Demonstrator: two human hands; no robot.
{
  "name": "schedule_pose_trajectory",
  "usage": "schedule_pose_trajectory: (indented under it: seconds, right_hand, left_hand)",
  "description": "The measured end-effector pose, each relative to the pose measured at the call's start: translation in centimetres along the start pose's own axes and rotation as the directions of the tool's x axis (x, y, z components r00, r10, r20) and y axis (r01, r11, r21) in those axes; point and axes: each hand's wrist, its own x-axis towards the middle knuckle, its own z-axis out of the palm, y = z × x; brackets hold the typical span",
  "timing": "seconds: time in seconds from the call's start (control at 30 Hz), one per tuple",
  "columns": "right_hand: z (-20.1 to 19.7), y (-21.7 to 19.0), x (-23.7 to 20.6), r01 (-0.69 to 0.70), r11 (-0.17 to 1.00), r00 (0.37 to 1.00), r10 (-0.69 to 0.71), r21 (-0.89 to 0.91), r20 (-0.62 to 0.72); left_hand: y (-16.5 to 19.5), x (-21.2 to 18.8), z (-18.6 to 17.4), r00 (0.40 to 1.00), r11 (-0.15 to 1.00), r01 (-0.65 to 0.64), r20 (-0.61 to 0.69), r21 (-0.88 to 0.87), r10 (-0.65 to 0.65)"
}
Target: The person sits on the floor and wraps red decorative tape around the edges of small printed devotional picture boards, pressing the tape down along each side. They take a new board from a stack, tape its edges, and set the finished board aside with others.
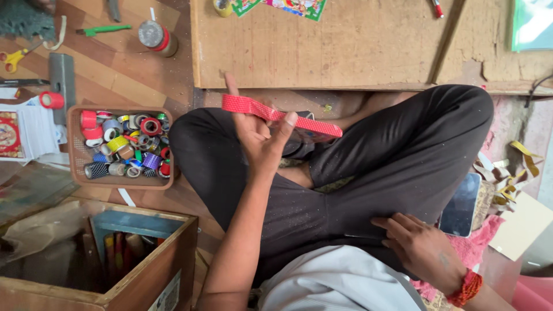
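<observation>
The left hand (260,133) is rising from a bare forearm that is running up the middle of the view, palm turned toward the camera, index finger pointing straight up and the thumb bending in. Thumb and fingers are pinching a red strip (280,117), a long, flat band with a fine woven or dotted texture, which is lying at a slight slant across the hand, its left end projecting past the index finger and its right end reaching out over the knee. The right hand (419,245) is lying flat and holding nothing, fingers spreading loosely over the thigh of the dark trousers (357,184), whose cloth is showing pale specks of dust; a band of red thread (465,288) is circling its wrist.

The person is sitting cross-legged, a pale grey shirt hem (340,282) showing at the lower edge. Just beyond the knees a plywood board (322,46) is lying, flat, tan and rough-grained, with a chipped right part. To the left of the left knee a brown plastic tray (74,151), rectangular with perforated walls, is holding many small tape rolls (124,144) in red, yellow, blue, purple and silver. Below it an open wooden box (155,270) is standing, holding upright stick-like items. By the right thigh a dark, glossy tablet (461,206) is resting on pink cloth (478,239), with curled gold strip scraps (515,175) just beyond. At the far left, yellow-handled scissors (14,57) are lying on the wood-pattern floor (121,69).
</observation>
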Motion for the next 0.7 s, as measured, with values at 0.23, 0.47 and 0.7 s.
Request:
schedule_pose_trajectory:
  seconds: [0.23, 0.47, 0.7]
  right_hand:
    - [-3.2, -2.4, 5.4, 0.047, 0.651, 0.905, 0.294, 0.758, -0.308]
    - [-2.6, -5.0, 16.6, 0.315, 0.274, 0.877, 0.281, 0.908, -0.389]
    - [-1.1, -6.2, 18.9, 0.277, 0.455, 0.919, 0.134, 0.847, -0.372]
  left_hand:
    - [-0.5, -1.3, -1.4, 0.993, 0.994, -0.077, 0.09, 0.073, 0.07]
    - [-0.7, -2.5, -3.1, 0.991, 0.998, -0.031, 0.132, 0.062, 0.022]
    - [-1.8, -2.7, -4.5, 0.987, 1.0, -0.012, 0.157, 0.003, 0.011]
